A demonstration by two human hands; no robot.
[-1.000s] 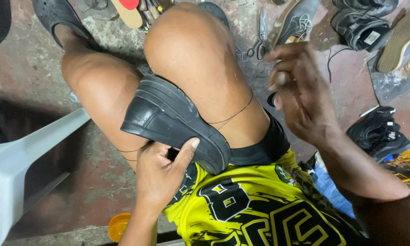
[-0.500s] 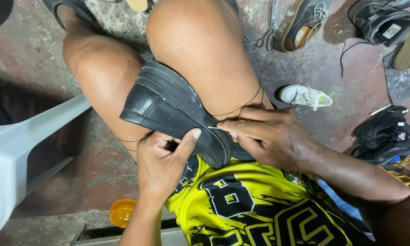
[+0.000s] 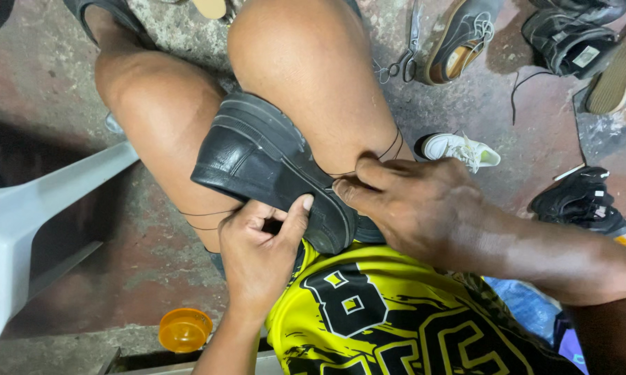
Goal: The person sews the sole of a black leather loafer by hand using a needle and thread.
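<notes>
You have the black shoe (image 3: 271, 167) wedged sole-outward between your two bare thighs, so your legs act as a vice and it stays put while you work along its edge. Your left hand (image 3: 261, 253) grips the near end from below, thumb pressed flat on the upper just above the sole, steadying it. Your right hand (image 3: 424, 205) sits just beside it on the seam, fingertips pinched together on what looks like a thin dark thread (image 3: 382, 154) that runs taut over your right thigh; a second strand crosses the left thigh. So both hands are closed, close together, one bracing the shoe and one on the thread. On the floor (image 3: 487, 104) beyond your knee lies one pair of scissors (image 3: 405, 62), within reach. Loose footwear lies there too: one brown shoe (image 3: 459, 42), one small white sneaker (image 3: 459, 149), and several dark ones, too jumbled to count. One orange lid (image 3: 184, 330) lies near your left elbow, one grey plastic chair (image 3: 42, 222) beside you.
</notes>
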